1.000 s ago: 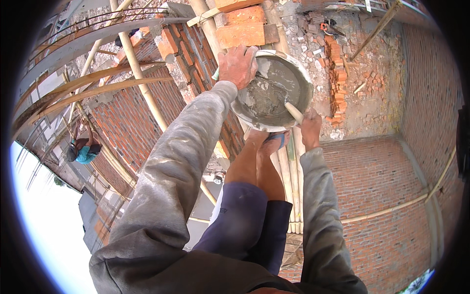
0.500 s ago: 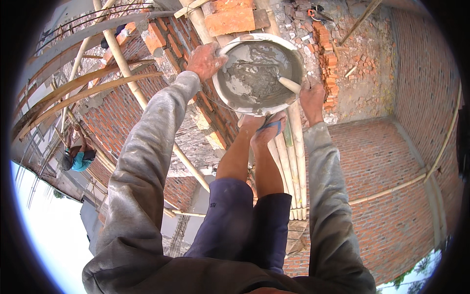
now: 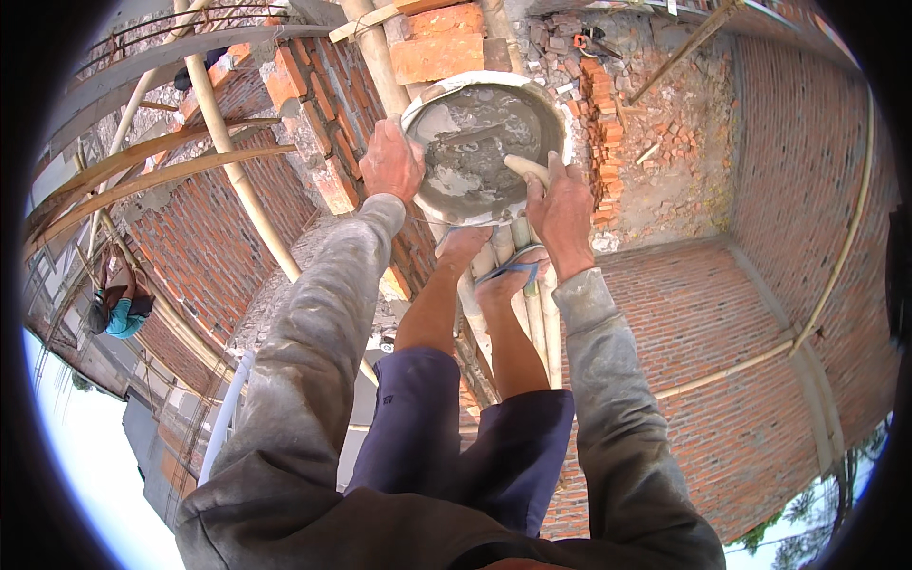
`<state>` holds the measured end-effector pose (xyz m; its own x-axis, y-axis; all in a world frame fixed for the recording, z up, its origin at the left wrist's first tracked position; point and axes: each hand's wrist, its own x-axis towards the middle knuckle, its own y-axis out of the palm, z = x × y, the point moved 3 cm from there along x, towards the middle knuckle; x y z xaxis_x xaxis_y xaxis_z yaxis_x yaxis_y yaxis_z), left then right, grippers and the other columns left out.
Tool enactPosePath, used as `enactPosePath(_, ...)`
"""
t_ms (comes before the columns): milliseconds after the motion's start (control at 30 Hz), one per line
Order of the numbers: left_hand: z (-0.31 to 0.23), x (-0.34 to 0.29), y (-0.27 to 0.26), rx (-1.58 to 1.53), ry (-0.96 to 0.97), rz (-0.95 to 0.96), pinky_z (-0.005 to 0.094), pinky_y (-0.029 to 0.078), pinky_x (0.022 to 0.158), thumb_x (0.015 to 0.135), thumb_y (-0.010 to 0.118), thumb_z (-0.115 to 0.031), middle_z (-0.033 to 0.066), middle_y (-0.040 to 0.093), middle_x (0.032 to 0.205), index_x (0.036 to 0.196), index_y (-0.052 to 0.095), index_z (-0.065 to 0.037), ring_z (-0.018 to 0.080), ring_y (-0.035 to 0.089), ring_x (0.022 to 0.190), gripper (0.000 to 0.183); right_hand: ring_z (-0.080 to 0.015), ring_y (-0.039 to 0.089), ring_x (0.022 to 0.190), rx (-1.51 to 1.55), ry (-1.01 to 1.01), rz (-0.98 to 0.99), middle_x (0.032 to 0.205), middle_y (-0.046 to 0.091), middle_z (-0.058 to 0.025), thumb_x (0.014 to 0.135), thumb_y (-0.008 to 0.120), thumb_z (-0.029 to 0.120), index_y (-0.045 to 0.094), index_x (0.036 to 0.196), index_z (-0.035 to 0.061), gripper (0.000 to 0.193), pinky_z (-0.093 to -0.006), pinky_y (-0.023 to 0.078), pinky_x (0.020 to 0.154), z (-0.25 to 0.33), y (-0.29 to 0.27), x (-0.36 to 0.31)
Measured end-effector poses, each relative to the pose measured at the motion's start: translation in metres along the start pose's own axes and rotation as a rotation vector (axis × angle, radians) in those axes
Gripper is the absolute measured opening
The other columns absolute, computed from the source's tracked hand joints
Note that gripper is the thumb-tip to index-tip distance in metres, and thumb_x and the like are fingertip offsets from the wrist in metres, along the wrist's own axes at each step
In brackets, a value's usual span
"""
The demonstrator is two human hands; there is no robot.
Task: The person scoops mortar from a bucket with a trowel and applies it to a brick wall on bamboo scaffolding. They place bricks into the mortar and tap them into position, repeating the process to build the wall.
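Observation:
A round metal pan [image 3: 551, 114] with grey mortar [image 3: 475, 142] in it hangs in front of me, above my bare feet on bamboo poles. My left hand [image 3: 389, 161] grips the pan's left rim. My right hand [image 3: 560, 204] holds the near right rim and also the pale wooden handle of a trowel [image 3: 524, 166] whose blade lies in the mortar. Both grey sleeves reach up from the lower edge.
A half-built red brick wall [image 3: 323, 142] with loose bricks on top stands just left of the pan. Bamboo scaffold poles [image 3: 237, 180] cross at left. Far below are a brick-paved yard [image 3: 722, 361], a rubble heap [image 3: 655, 142] and another person [image 3: 119, 304] at left.
The pan has swung to the left and then back to the right and a little lower. Both hands have kept their hold on it.

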<state>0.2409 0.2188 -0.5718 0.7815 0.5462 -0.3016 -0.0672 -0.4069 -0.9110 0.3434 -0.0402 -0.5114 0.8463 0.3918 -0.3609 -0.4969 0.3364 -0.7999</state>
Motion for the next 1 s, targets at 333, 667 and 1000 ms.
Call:
enactPosePath(333, 0.001, -0.003, 0.012, 0.066, 0.085, -0.116, 0.0524, 0.057, 0.094, 0.096, 0.067, -0.017, 0.0184, 0.062, 0.131, 0.145, 0.051, -0.004, 0.0402, 0.067, 0.120, 0.054, -0.0303, 0.069, 0.077, 0.755, -0.342, -0.172, 0.088, 0.074, -0.0115, 0.085, 0.088, 0.017, 0.078, 0.094, 0.0053, 0.018, -0.0417, 0.056, 0.073, 0.078, 0.024, 0.017)
enactPosePath(667, -0.006, -0.005, 0.007, 0.044, 0.119, -0.184, 0.0534, 0.058, 0.089, 0.096, 0.066, -0.013, 0.0207, 0.066, 0.120, 0.139, 0.052, -0.004, 0.0432, 0.071, 0.107, 0.046, -0.0181, 0.072, 0.071, 1.238, -0.418, -0.401, 0.075, 0.072, -0.0095, 0.106, 0.072, 0.010, 0.070, 0.086, -0.0002, 0.022, -0.0329, 0.061, 0.069, 0.054, -0.084, 0.038)
enactPosePath(1000, 0.013, -0.001, 0.019, -0.242, 0.218, -0.327, 0.0525, 0.056, 0.083, 0.096, 0.061, -0.010, 0.0235, 0.069, 0.110, 0.130, 0.061, -0.002, 0.0457, 0.071, 0.097, 0.035, -0.0148, 0.059, 0.062, 1.018, -0.801, 0.037, 0.072, 0.066, -0.0063, 0.093, 0.085, 0.015, 0.063, 0.079, 0.0043, 0.029, -0.0323, 0.046, 0.059, 0.049, 0.059, 0.099)
